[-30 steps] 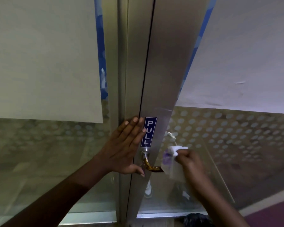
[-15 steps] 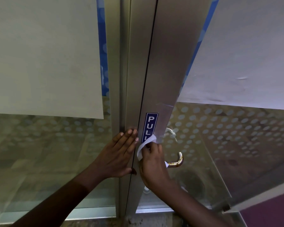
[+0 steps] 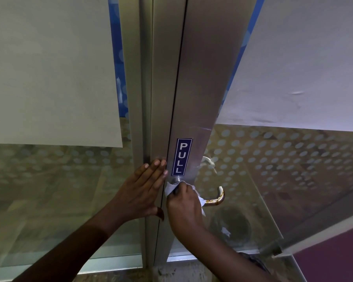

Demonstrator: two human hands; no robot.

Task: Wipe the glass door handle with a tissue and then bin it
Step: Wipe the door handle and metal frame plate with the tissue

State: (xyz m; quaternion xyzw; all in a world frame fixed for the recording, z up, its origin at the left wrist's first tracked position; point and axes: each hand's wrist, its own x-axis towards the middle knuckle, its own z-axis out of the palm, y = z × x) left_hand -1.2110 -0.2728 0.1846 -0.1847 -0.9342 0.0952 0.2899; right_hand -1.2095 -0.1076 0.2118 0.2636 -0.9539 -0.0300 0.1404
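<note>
A brass lever handle (image 3: 217, 199) juts from the silver door stile (image 3: 200, 88), just below a blue PULL sticker (image 3: 181, 157). My right hand (image 3: 184, 208) is closed on a white tissue (image 3: 170, 187) and presses it around the handle's base near the stile. Only the handle's curved free end shows past my fingers. My left hand (image 3: 143, 192) lies flat, fingers spread, on the fixed frame (image 3: 157, 98) left of the door gap.
Frosted dotted glass panels (image 3: 283, 159) sit on both sides, with pale paper sheets (image 3: 49, 68) covering their upper parts. A second handle (image 3: 208, 161) shows through the glass on the far side. A purple floor (image 3: 334, 257) lies at lower right.
My right hand moved the tissue from the handle's outer end to its base, then slid slightly lower. My left hand shifted a little left, off the PULL sticker. The handle's end is uncovered.
</note>
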